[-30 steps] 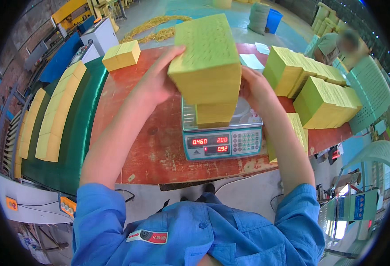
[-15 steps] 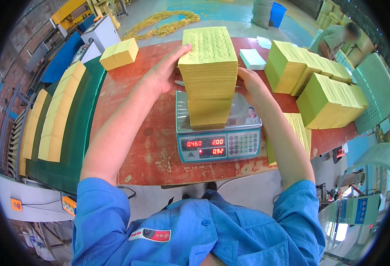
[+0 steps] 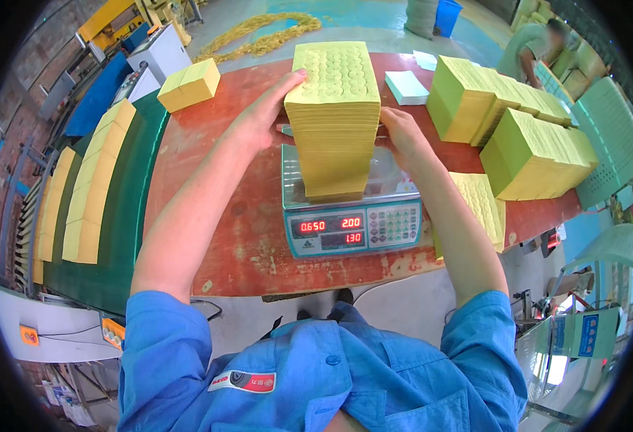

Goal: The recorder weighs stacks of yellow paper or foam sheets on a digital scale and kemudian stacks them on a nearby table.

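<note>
A tall stack of embossed yellow paper [image 3: 336, 133] stands upright on the tray of a digital scale [image 3: 396, 232] with a lit red display. My left hand [image 3: 265, 115] is closed round the stack's left side, its thumb on the top edge and the other fingers partly hidden along the far side. Against the right side, my right hand [image 3: 401, 133] presses with bent fingers, their tips partly behind the stack. Both hands grip it in its upper part, above the scale tray.
Several yellow paper stacks [image 3: 532, 162] stand at the table's right, one beside my right forearm. Behind them is a pile of pale sheets [image 3: 406, 88]. Yellow blocks [image 3: 100, 180] line the green conveyor [image 3: 133, 209] at left. Another person [image 3: 532, 50] bends over at the far right.
The upper part of the stack has come down flush onto the lower part, and the seam between them no longer shows. The scale's display reads higher. Both hands keep their hold.
</note>
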A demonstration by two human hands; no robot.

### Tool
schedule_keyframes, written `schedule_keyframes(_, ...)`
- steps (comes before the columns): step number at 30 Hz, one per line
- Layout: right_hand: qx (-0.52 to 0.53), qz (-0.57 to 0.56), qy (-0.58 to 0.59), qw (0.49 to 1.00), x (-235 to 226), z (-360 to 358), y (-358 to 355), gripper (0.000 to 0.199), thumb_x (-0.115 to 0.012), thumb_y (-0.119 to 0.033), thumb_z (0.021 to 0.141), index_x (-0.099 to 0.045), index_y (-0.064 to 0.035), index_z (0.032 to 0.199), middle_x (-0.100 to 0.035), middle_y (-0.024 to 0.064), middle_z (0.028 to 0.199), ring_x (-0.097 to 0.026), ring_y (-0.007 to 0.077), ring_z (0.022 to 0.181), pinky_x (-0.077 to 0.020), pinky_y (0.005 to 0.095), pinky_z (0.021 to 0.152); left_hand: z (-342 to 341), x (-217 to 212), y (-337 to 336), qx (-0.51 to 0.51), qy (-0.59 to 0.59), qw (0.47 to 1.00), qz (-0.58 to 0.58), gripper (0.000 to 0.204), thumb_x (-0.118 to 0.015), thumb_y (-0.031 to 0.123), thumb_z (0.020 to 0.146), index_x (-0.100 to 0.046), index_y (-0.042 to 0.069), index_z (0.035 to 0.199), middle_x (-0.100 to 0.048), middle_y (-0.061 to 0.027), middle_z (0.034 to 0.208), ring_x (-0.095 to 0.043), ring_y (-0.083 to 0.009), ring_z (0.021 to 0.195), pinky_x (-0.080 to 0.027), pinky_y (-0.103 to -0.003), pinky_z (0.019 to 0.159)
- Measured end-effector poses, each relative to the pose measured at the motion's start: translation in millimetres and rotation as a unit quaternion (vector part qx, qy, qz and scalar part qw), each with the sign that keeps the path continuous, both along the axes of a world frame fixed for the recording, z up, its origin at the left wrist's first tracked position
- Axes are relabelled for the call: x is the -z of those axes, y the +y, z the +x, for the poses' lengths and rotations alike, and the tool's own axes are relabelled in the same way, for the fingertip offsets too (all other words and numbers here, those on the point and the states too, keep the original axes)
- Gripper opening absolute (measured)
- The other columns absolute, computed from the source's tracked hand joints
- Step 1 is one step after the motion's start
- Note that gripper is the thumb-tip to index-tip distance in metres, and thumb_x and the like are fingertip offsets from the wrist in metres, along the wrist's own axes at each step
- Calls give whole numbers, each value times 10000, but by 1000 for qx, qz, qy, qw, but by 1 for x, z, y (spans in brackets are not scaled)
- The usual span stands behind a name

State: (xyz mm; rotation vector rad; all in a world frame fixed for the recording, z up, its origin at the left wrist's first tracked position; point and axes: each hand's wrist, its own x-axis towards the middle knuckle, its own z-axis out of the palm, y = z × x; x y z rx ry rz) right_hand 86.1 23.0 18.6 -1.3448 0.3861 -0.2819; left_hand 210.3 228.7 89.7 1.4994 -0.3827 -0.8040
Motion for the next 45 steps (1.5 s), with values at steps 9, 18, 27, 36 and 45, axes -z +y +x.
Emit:
schedule_keyframes(9, 36, -39, -36, 998, 33, 15, -23, 601, -500, -530, 967, -561, -61, 1337, -576, 77, 1315, -523, 216, 1197, -406, 379, 964, 40, 59, -1, -33, 30, 999, -21, 613, -398, 677, 939, -581, 169, 1228, -608, -18, 882, -467, -123, 641, -399, -284, 696)
schedule_keyframes(18, 20, 81, -22, 996, 64, 49, 7, 804, -376, -678, 958, -404, -54, 1465, -511, 112, 1391, -524, 212, 1215, -467, 349, 943, 13, 126, -44, 20, -31, 976, -212, 497, -481, 350, 1022, -442, 41, 1410, -563, -88, 1323, -593, -192, 1129, -523, -345, 926)
schedule_keyframes(27, -8, 79, -25, 997, 67, 77, -13, 803, -319, -685, 970, -455, -42, 1433, -566, 121, 1328, -563, 218, 1161, -474, 338, 943, 33, 137, -65, -43, 94, 945, -311, 383, -533, 275, 982, -558, 12, 1259, -631, -102, 1116, -633, -174, 934, -557, -313, 743)
schedule_keyframes(36, 53, 127, -34, 990, 51, 51, -3, 671, -381, -558, 1001, -425, -55, 1442, -491, 118, 1416, -502, 223, 1258, -430, 374, 1007, 16, 135, -50, -135, 65, 962, -227, 582, -439, 474, 1009, -474, 14, 1363, -594, -134, 1223, -614, -213, 1052, -530, -351, 845)
schedule_keyframes(45, 45, 34, -155, 986, 83, -131, 55, 650, -313, -477, 1039, -280, -42, 1521, -308, 130, 1567, -265, 271, 1457, -193, 445, 1168, -117, 145, 157, -197, 178, 908, -324, 642, -387, 497, 1014, -440, -31, 1375, -570, -220, 1295, -587, -313, 1162, -472, -437, 992)
